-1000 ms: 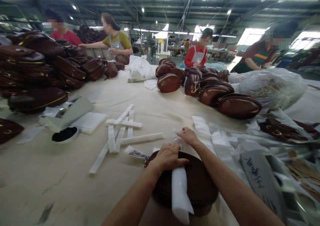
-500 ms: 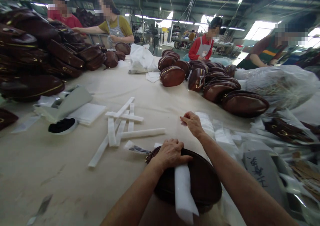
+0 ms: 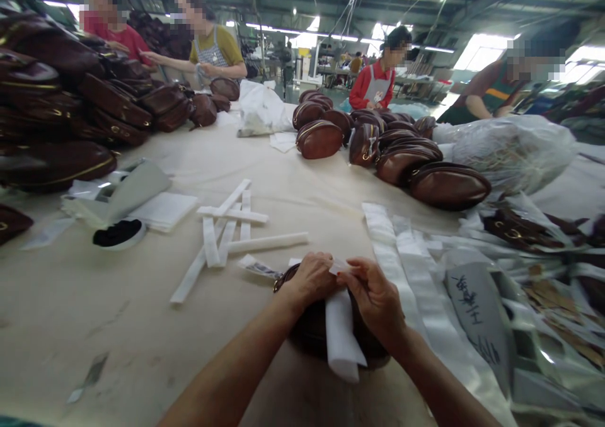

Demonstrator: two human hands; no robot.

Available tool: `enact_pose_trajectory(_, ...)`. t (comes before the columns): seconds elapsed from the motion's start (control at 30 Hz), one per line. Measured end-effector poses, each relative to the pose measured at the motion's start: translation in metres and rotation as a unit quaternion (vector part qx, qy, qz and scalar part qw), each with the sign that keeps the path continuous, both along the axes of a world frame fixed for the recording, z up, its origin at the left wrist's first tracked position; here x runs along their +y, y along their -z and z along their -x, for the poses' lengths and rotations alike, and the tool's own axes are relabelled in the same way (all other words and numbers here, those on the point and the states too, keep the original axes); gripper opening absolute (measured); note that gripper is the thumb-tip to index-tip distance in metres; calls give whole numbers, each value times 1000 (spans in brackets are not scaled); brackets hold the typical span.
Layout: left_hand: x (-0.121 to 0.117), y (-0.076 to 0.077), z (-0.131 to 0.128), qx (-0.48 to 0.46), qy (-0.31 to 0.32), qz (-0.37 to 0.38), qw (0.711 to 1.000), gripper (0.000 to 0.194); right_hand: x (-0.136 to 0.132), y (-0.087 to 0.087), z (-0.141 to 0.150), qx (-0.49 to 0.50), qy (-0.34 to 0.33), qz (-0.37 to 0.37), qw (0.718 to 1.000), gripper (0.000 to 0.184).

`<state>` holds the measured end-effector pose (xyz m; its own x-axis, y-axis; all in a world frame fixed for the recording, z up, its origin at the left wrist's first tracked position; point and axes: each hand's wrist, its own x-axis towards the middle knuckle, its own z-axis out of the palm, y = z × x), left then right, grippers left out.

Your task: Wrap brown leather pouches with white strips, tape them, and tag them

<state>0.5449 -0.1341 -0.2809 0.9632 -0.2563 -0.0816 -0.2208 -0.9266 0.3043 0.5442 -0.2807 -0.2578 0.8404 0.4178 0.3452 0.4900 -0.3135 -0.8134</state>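
A brown leather bag (image 3: 309, 326) lies on the table right in front of me, with a white foam strip (image 3: 339, 335) laid over its top. My left hand (image 3: 309, 279) presses down on the bag and the upper end of the strip, fingers curled. My right hand (image 3: 375, 298) rests on the bag beside it, fingers pinched on a small clear plastic piece (image 3: 341, 266) held between both hands.
Loose white foam strips (image 3: 227, 235) lie ahead on the left. Brown bags (image 3: 406, 162) are grouped ahead; a tall pile of bags (image 3: 61, 112) stands far left. Clear plastic sleeves (image 3: 416, 269) and packaging cover the right. Several people work at the table's far side.
My right hand has pulled back from the plastic sleeves ahead to the bag, bringing a small clear plastic piece to my left hand. The left hand stayed on the bag.
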Motion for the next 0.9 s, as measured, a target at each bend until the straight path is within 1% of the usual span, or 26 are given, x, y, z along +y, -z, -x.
enact_pose_trajectory(0.07, 0, -2, -2, 5, 21, -4, 1000, 34, -2, 3, 1, 29, 13, -22, 999, 25)
enact_pose_trajectory(0.13, -1, -6, -2, 12, 37, -7, 999, 33, -1, 3, -2, 48, 25, -31, 998, 22)
enact_pose_trajectory(0.2, 0, -10, -1, 22, 55, -7, 998, 33, 0, 2, -3, 45, 29, -22, 998, 18)
enact_pose_trajectory(0.33, 7, -21, 8, 46, 83, -3, 996, 38, 0, 4, -1, 22, 10, -5, 1000, 17)
enact_pose_trajectory(0.43, 13, -28, 16, 61, 89, 1, 994, 41, -3, 8, 2, 28, 7, -19, 999, 17)
enact_pose_trajectory(0.5, 14, -29, 20, 57, 76, 7, 995, 43, -4, 10, 3, 32, 10, -33, 999, 17)
enact_pose_trajectory(0.57, 13, -28, 23, 31, 33, 21, 999, 47, -6, 10, 3, 19, 1, -39, 999, 16)
enact_pose_trajectory(0.63, 11, -24, 25, -1, -24, 32, 999, 54, -9, 8, 3, -7, -28, -24, 999, 13)
enact_pose_trajectory(0.7, 9, -20, 27, -25, -61, 35, 997, 60, -13, 5, 5, -28, -68, 10, 997, 12)
enact_pose_trajectory(0.77, 8, -18, 29, -42, -63, 34, 997, 68, -17, 2, 8, -34, -105, 45, 993, 13)
enact_pose_trajectory(0.8, 8, -17, 30, -50, -54, 36, 997, 70, -20, 0, 9, -30, -117, 59, 991, 14)
enact_pose_trajectory(0.83, 8, -17, 31, -57, -39, 38, 997, 69, -22, -1, 11, -22, -127, 71, 989, 16)
enact_pose_trajectory(0.9, 9, -17, 33, -64, -8, 38, 997, 54, -24, -3, 16, -3, -140, 88, 986, 24)
